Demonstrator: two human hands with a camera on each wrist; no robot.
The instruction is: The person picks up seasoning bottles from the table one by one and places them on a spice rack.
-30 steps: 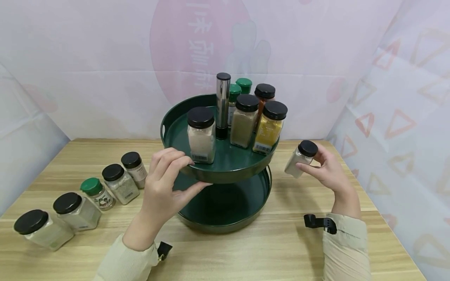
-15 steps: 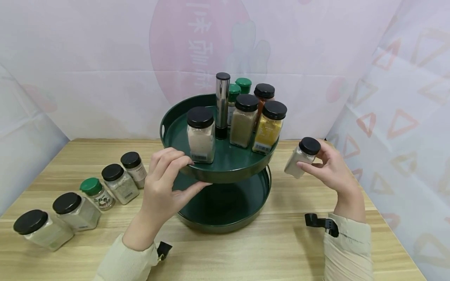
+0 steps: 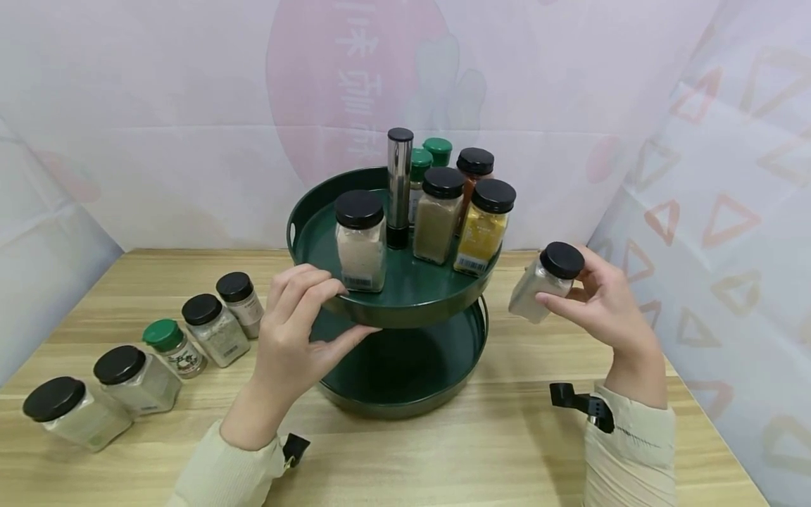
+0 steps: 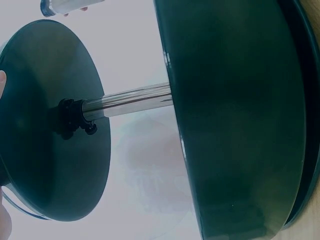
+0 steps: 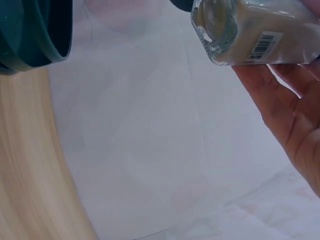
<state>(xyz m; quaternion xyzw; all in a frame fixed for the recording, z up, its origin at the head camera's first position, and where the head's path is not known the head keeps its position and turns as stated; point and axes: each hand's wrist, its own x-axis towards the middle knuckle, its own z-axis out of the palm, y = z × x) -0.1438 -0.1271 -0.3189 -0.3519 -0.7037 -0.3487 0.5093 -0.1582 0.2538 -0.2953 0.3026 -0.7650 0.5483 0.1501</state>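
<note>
My left hand [image 3: 294, 352] grips the front rim of the dark green two-tier rack's upper tray [image 3: 405, 313], fingers over the edge and thumb beneath. In the left wrist view, the upper tray's underside [image 4: 30, 130] and the metal post [image 4: 130, 100] show. Right of the rack, my right hand [image 3: 608, 303] holds a clear spice jar [image 3: 535, 292] with a black lid, tilted and raised off the table. Pale powder and a barcode label show on the jar [image 5: 295, 30] in the right wrist view; its bottom points toward the rack.
On the upper tray stand a pale-powder jar [image 3: 361, 253], a brown-powder jar [image 3: 437, 225], a yellow-powder jar [image 3: 481, 232], a red one [image 3: 475, 165] and green-capped bottles [image 3: 437, 149]. Several jars [image 3: 218, 338] line the table's left. The lower tray [image 3: 405, 408] sits beneath.
My right hand has lifted the spice jar slightly up and toward the head camera, shifting a little right. The left hand keeps its grip on the upper tray.
</note>
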